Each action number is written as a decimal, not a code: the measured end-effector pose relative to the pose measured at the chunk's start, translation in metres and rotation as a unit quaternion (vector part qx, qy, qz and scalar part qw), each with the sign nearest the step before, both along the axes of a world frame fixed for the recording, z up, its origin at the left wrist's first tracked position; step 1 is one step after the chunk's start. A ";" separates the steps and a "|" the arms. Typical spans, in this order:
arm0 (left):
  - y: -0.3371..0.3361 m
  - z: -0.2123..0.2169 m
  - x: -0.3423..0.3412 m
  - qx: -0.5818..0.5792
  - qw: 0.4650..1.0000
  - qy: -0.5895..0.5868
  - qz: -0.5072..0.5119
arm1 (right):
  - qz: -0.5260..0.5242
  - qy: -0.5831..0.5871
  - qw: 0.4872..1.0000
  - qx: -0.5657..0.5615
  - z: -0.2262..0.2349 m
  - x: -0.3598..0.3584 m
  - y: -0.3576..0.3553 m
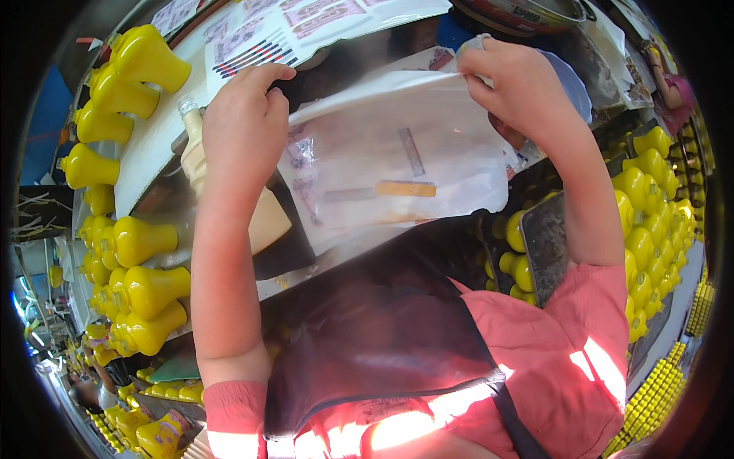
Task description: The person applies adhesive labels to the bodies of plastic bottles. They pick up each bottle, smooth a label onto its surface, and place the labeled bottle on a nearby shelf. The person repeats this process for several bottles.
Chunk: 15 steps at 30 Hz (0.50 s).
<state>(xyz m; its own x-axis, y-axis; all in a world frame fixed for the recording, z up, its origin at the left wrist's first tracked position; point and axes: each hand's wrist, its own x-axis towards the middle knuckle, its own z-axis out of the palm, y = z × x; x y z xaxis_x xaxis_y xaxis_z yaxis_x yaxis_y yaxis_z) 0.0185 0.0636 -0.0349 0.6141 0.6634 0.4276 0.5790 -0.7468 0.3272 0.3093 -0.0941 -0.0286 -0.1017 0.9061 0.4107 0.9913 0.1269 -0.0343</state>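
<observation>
Both my hands are at the far edge of a translucent white sheet [451,122], stretched between them above the worktop. My right hand [520,88] pinches its far right edge between thumb and fingers. My left hand [248,115] is curled closed at the far left corner, though its grip is partly hidden. An orange-yellow strip [405,189] and a grey strip [411,151] show on or through the sheet, along with faint purple prints near its left side. Beside my left forearm, partly covered by it, lies a cream bottle-shaped object [194,153] with a clear neck.
Printed sheets [329,19] with purple patterns lie at the far side, near a metal basin [527,15]. Glossy yellow vase-shaped pieces [145,233] stand along the left; several more [646,245] crowd the right. Another person [673,99] is at the far right.
</observation>
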 end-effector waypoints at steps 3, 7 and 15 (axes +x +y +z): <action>0.002 0.001 -0.003 -0.034 0.999 -0.019 -0.006 | 0.020 0.007 1.000 0.005 0.002 -0.013 -0.015; -0.004 -0.001 -0.004 -0.094 0.995 -0.013 -0.009 | -0.004 0.013 0.999 -0.041 0.000 -0.021 -0.028; -0.020 -0.006 -0.010 -0.125 0.990 -0.036 -0.046 | -0.028 0.011 0.993 -0.111 -0.023 -0.038 -0.057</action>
<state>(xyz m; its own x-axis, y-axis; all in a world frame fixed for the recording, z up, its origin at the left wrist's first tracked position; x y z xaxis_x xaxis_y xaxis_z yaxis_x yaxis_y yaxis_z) 0.0081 0.0441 -0.0413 0.6511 0.6966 0.3014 0.4807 -0.6857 0.5466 0.2717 -0.1510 -0.0518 -0.0422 0.9786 0.2012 0.9953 0.0589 -0.0774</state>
